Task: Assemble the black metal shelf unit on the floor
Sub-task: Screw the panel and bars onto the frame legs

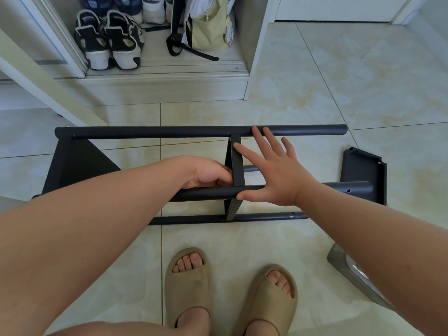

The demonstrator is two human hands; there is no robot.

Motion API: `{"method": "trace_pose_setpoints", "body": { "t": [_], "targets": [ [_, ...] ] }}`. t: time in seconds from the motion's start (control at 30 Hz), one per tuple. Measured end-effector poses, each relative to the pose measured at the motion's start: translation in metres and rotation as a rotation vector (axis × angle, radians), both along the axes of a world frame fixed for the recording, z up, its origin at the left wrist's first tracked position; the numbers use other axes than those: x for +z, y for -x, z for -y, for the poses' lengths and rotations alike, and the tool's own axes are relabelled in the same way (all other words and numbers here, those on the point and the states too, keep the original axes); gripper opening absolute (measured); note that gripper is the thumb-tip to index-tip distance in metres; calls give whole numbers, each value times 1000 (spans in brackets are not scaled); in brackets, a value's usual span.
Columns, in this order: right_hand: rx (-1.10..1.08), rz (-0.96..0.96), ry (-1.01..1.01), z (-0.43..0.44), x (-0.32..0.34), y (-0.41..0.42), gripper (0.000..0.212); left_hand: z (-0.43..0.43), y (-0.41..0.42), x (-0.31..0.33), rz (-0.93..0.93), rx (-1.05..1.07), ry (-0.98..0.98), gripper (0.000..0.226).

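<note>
Left hand (208, 175): fingers curled round the middle shelf plate (237, 161) where it meets the near upper pole (206, 194), grasping it. Right hand (274, 170): flat, fingers straight and spread against the plate's right face, thumb over the same pole, grasping nothing.

Black shelf unit (150, 132) lies on its side on the tiled floor (339, 81) at frame centre. Its end panel (80, 163) is at 9 o'clock and the pole ends are free at 3. Loose shelf panel (363, 168) at 3 o'clock, not fitted. Slippers (186, 282) at 6, near the lowest pole (266, 217).

Risks, my read:
- The plate looks tilted, so an uneven push could jam it on the poles.
- The left fingers sit in the plate-pole corner and could get pinched if the plate slides left.
- The free pole ends may splay and let the plate slip off.
- With round poles on smooth tile, the unit could roll or skid toward the toes.
</note>
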State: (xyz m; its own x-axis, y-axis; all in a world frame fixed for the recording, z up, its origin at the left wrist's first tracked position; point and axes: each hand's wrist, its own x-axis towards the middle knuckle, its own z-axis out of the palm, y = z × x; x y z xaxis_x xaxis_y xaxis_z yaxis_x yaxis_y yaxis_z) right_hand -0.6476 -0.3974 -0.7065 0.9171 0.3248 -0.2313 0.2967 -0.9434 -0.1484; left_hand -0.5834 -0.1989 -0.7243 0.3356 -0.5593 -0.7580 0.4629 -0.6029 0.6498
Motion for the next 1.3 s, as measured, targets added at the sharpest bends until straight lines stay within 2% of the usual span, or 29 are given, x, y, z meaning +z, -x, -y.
{"method": "trace_pose_setpoints", "body": {
  "t": [0.7,1.3],
  "targets": [
    [-3,-3,1,0,1,0,109,-1,-2,1,-27,-29,-43,16],
    [6,20,11,0,-1,0,108,0,0,1,2,36,63,22]
  ]
}}
